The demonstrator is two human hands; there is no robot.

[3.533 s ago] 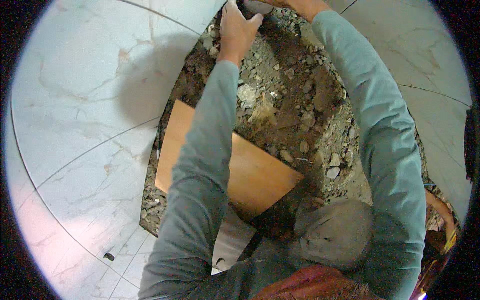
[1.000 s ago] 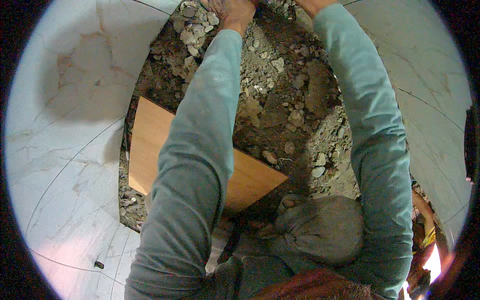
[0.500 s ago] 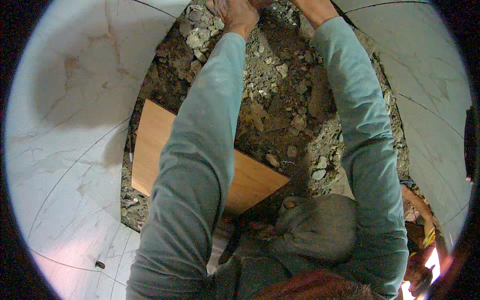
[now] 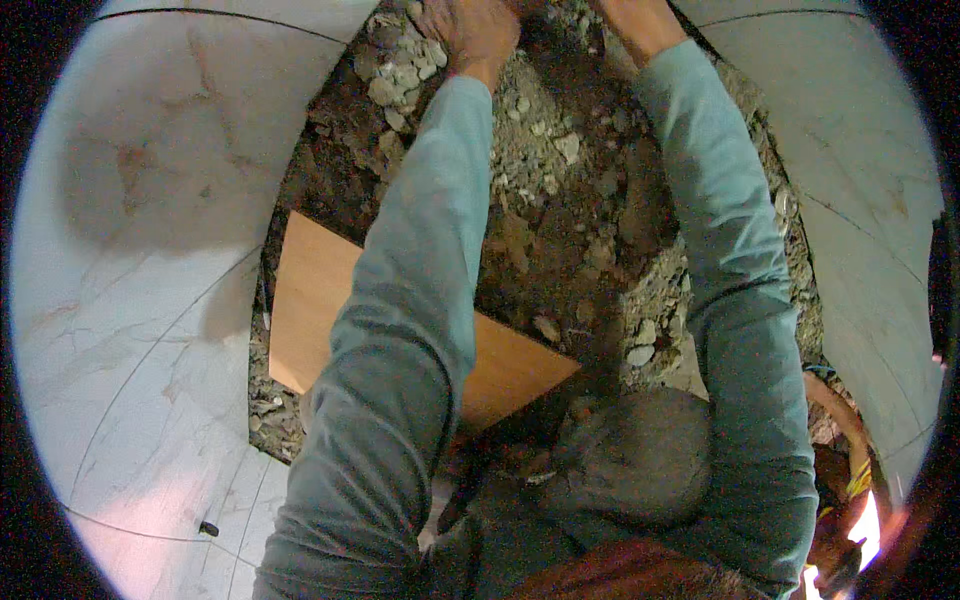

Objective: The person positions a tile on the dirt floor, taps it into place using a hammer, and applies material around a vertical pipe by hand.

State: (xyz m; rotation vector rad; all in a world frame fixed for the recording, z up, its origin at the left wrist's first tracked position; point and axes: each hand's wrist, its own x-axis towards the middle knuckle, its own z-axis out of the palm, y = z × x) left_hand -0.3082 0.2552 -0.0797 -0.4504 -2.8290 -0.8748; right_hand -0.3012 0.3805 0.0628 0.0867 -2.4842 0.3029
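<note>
Both my arms, in grey-green sleeves, reach forward over a pit of broken rubble (image 4: 560, 200) and brown earth. My left hand (image 4: 472, 30) rests knuckles-up on pale stone chunks (image 4: 400, 75) at the pit's far end, its fingers curled down into the debris. My right hand (image 4: 632, 18) lies at the top edge of the view, mostly cut off, just right of the left hand. Whether either hand holds anything is hidden.
A flat light-brown wooden board (image 4: 315, 300) lies at the pit's near-left side, partly under my left arm. White marbled floor tiles (image 4: 160, 250) ring the pit on the left and right (image 4: 860, 170). My bent knee in grey cloth (image 4: 640, 460) is near the bottom.
My left hand, earlier raised with a pale object at the top of the view, is now down on the rubble. The view has shifted slightly; the board stays in place.
</note>
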